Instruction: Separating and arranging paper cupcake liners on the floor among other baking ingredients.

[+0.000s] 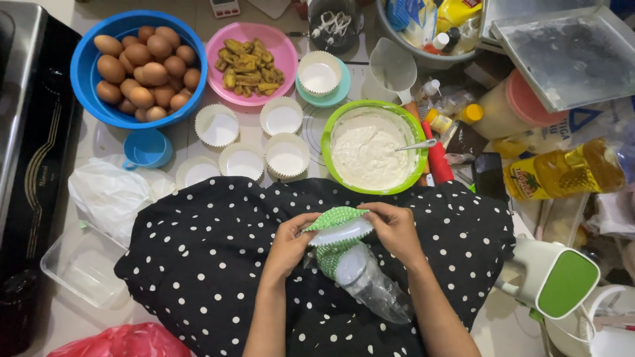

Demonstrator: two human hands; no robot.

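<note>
Nearest the camera lies a lap in black polka-dot cloth (218, 264), and over it both hands work a stack of green paper cups (334, 254) sleeved in clear plastic. The left hand (288, 246) grasps the left edge of the top green cup (338, 225); the right hand (395, 229) pinches its right rim, the cup tilted and just parted from the stack. Farther off sits a green bowl of pale batter (374, 147) with a spoon resting in it. To its left stand white paper cups (286, 157), then a blue bowl of brown eggs (139, 66) at far left, beside a pink plate of fried pieces (251, 63)
</note>
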